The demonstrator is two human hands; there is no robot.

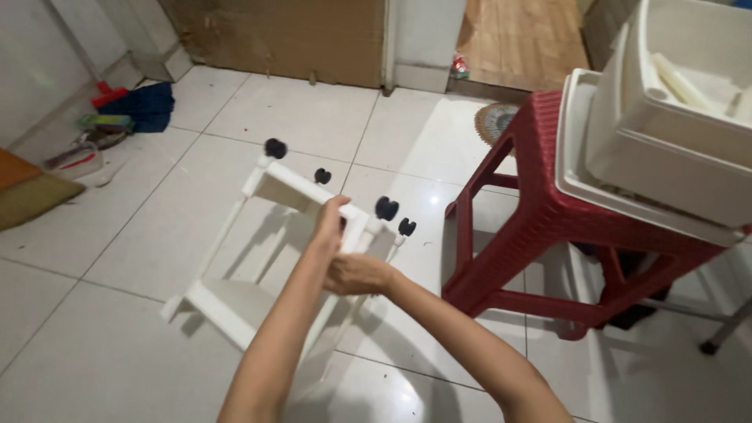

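A white plastic rack (258, 235) with shelves lies on its side on the tiled floor, its several small black caster wheels (386, 208) pointing up and to the right. My left hand (329, 227) grips the edge of the upper shelf near a corner. My right hand (356, 274) is closed around a thin white post just below that shelf, touching the left hand. Both forearms reach in from the bottom of the view.
A red plastic stool (540, 227) stands to the right, carrying stacked white plastic tubs (674, 133). Blue cloth and clutter (133, 106) lie at the far left by the wall. A cardboard sheet (290, 35) leans at the back. A round mat (495, 119) lies behind the stool.
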